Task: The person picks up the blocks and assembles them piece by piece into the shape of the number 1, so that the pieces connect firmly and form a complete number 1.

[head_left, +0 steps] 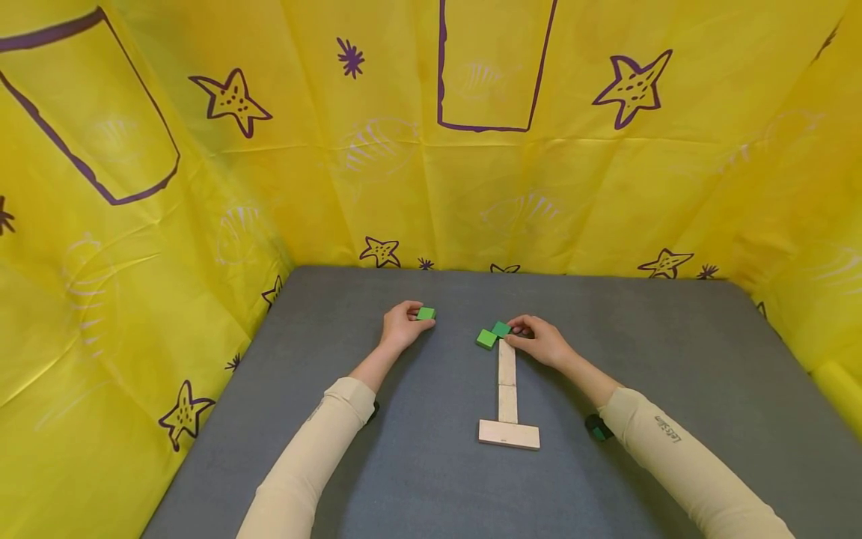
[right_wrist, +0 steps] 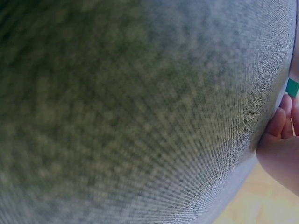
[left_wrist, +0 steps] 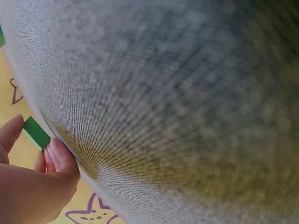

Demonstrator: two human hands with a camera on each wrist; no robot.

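Observation:
My left hand (head_left: 400, 327) pinches a bright green block (head_left: 426, 314) between thumb and fingers, left of the other blocks. The left wrist view also shows this green block (left_wrist: 37, 133) between the thumb and fingertips. My right hand (head_left: 541, 341) holds a darker green block (head_left: 501, 329) by its right side, with thumb and index finger at its edges. Touching that block's lower left corner is a second bright green block (head_left: 486, 339). Below them, two pale wooden blocks (head_left: 507, 382) stand end to end in a line, meeting a wider wooden block (head_left: 509, 433) laid crosswise.
All the blocks lie on a dark grey cloth-covered table (head_left: 431, 486). Yellow fabric (head_left: 303, 195) with purple stars and fish drawings rises behind the table and at both sides. The wooden T shape lies between my two forearms.

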